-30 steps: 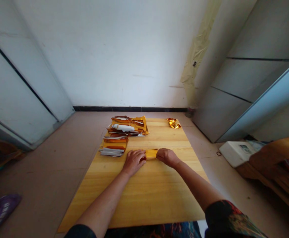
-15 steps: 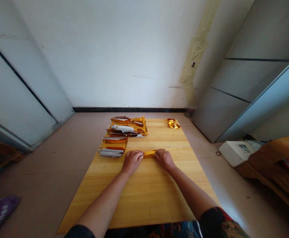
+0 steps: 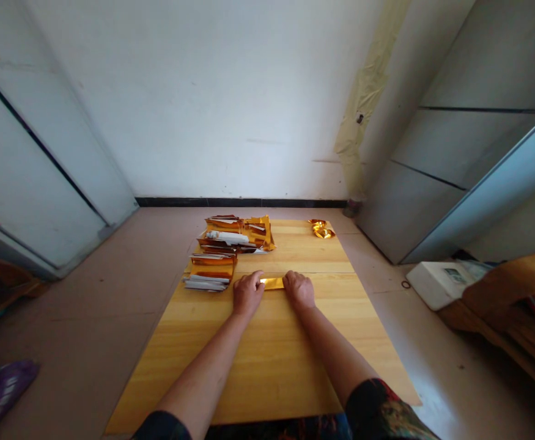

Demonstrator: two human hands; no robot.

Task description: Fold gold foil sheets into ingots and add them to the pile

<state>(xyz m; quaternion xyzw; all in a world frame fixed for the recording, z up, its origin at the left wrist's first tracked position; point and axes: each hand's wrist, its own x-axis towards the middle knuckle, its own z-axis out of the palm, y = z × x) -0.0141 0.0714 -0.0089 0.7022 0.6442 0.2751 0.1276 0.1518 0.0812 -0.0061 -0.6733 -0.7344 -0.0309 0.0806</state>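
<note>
A narrow strip of shiny gold foil paper (image 3: 274, 283) lies across the middle of the wooden table (image 3: 267, 360), stretched between my two hands. My left hand (image 3: 249, 292) is closed on the strip's left end, thumb towards the middle. On the other end my right hand (image 3: 299, 289) is closed too, its fingers curled down at the tabletop. Both hands cover the strip's ends. Just left of my left hand sits a stack of gold and white paper sheets (image 3: 212, 267).
Behind that stack lies a second pile of gold foil paper (image 3: 260, 235). Two gold foil pieces folded like ingots (image 3: 321, 228) rest at the table's far right corner. Beyond are a white wall, a grey fridge (image 3: 436, 153), a white box (image 3: 435, 284) and a purple bag (image 3: 3, 391) on the floor.
Both hands have shifted slightly and their wrists have turned more upright. The foil strip between them now catches more light and tilts a little differently. The piles have not moved.
</note>
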